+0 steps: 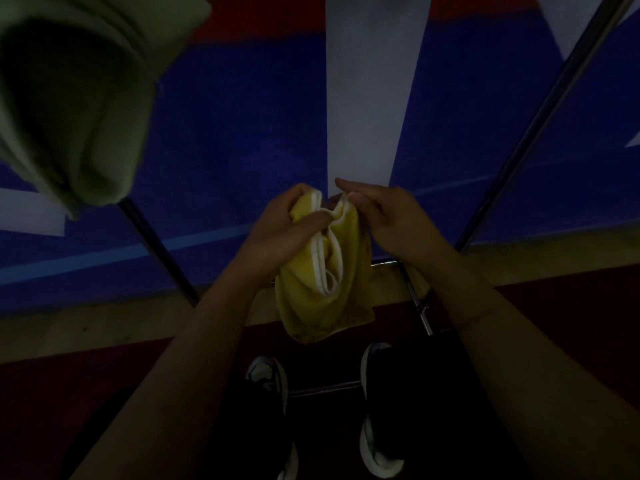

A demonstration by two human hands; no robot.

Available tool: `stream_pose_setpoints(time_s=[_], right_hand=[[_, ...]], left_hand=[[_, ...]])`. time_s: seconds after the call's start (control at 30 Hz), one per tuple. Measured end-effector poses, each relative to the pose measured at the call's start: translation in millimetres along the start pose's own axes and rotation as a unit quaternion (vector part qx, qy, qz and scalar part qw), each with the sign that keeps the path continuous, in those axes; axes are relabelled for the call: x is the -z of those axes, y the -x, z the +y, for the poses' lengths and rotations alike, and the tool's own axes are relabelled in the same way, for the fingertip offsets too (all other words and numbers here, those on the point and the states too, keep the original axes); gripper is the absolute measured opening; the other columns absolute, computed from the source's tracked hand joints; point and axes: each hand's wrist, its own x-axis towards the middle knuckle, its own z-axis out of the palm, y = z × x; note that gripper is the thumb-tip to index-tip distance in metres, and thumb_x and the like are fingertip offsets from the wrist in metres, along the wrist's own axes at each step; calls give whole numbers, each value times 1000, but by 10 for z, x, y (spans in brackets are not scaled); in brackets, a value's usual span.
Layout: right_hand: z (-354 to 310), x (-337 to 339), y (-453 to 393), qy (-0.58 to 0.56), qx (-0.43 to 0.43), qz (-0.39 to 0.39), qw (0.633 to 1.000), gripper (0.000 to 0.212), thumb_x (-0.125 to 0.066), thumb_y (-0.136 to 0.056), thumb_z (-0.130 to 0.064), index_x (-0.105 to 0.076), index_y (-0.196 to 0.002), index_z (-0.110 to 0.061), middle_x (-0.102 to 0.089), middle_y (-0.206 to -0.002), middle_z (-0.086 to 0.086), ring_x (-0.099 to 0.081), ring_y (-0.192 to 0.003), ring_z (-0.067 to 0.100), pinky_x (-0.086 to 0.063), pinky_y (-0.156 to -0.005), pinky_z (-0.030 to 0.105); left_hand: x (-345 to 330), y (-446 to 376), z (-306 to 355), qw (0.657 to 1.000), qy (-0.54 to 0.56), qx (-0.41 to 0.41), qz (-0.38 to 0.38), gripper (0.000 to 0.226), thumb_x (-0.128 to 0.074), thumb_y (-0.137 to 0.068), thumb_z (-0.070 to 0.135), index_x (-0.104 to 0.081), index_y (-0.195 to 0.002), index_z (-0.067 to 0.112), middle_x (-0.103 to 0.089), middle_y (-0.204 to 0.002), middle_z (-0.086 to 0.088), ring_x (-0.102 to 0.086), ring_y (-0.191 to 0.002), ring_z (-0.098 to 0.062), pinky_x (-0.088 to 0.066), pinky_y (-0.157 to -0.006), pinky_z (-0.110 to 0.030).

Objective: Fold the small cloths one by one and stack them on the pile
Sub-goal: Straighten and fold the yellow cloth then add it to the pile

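Note:
A small yellow cloth [323, 292] with a white hem hangs bunched in the air at the middle of the head view. My left hand [285, 225] grips its upper left part, thumb and fingers curled round the fabric. My right hand [384, 213] pinches the top edge of the cloth just beside it. The lower end of the cloth dangles free above my shoes. A stack of folded pale green cloths [72, 98] fills the upper left, close to the camera and blurred.
Thin metal rods [540, 123] run diagonally on the right and at lower left [162, 251]. Below is a blue floor with a white stripe [367, 98], a tan band and dark red floor. My two dark shoes [377, 410] stand at the bottom.

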Motion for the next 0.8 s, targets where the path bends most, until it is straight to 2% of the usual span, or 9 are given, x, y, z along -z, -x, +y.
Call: stream_pose_setpoints(time_s=[0.1,0.2,0.3,0.37,0.5,0.63,0.8], right_hand=[[-8,14,-25,-10,-9,20,1000,34,-46,-104,-28,-63,-131,-14,-68,-125,2,-62,-114,7,-49,-103,33],[23,51,-30,-21,-6,45,999,31,-52,-101,-30,-67,-124,-15,-71,-112,0,-66,-106,9,-54,-95,36],[53,70,-25,-21,-12,46,999,32,-56,-99,-28,-65,-127,-17,-67,-97,-3,-63,-91,2,-51,-83,23],[60,51,-18,-27,-7,47,999,31,-57,-99,-26,-65,-127,-16,-66,-95,0,-61,-86,1,-46,-79,15],[20,-1,-18,-35,11,55,998,24,-60,-98,-21,-69,-120,-19,-65,-95,5,-59,-87,0,-44,-80,9],[-29,-17,-30,-35,23,81,996,20,-58,-99,-24,-72,-113,-23,-65,-96,-3,-62,-92,3,-48,-83,15],[-36,0,-22,-27,26,97,995,22,-57,-100,-24,-73,-114,-19,-69,-98,-5,-65,-96,4,-53,-87,24]], left_hand=[[-23,10,2,1000,27,14,-7,19,-68,-92,29,-70,-111,26,-73,-104,9,-70,-94,-5,-57,-81,-22],[-60,39,39,998,61,24,-21,28,-68,-92,35,-70,-118,25,-74,-107,7,-71,-97,-6,-58,-80,-21],[-100,37,34,997,69,34,2,24,-69,-90,39,-73,-112,29,-76,-102,10,-72,-94,-5,-58,-77,-20],[-122,25,21,995,78,52,21,15,-70,-90,39,-74,-103,33,-77,-96,10,-72,-90,-6,-59,-77,-22],[-167,-10,-27,988,116,87,54,3,-73,-89,30,-74,-90,32,-77,-83,12,-73,-80,-4,-57,-69,-20],[-164,-25,-52,987,128,83,52,7,-74,-88,27,-75,-93,33,-77,-89,10,-74,-85,-8,-59,-72,-23],[-124,-47,-90,993,88,72,44,21,-75,-87,28,-75,-108,22,-77,-97,2,-74,-88,-12,-60,-76,-28]])
